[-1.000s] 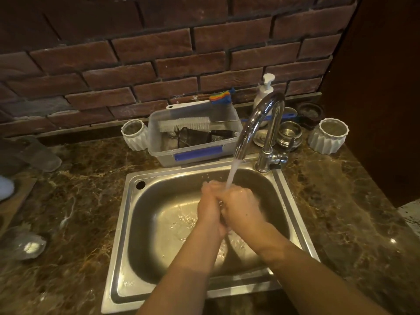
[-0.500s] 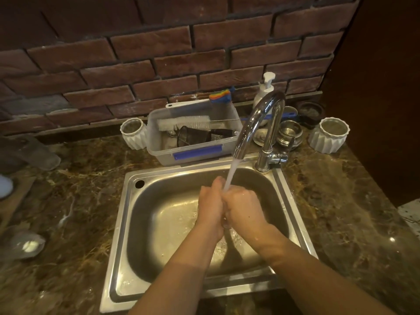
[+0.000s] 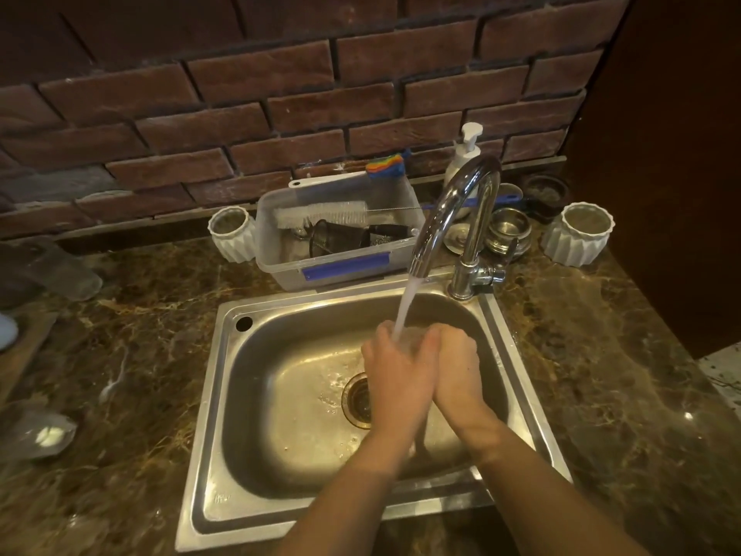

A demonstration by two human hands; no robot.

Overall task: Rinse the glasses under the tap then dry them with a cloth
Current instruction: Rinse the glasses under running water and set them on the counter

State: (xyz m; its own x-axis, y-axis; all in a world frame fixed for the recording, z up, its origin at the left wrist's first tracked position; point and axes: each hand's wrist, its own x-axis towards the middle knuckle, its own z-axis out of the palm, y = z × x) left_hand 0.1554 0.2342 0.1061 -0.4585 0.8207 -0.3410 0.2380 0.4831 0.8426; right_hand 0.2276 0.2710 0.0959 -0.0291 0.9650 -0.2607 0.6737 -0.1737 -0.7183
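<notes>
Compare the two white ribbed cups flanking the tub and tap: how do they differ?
The left ribbed cup stands beside the clear plastic tub, near the brick wall; the right ribbed cup stands past the tap, next to the steel bowls, closer to the dark side panel. The right one looks larger in this view. Both are white, fluted, upright, and untouched on the marble counter.

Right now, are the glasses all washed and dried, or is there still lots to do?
Nothing looks finished yet. The tap is running, and the left hand and right hand are cupped together under the stream above the sink; something clear may be between them, but I cannot tell. Glasses wait on the counter at the left. Drying is left, and no cloth shows.
</notes>
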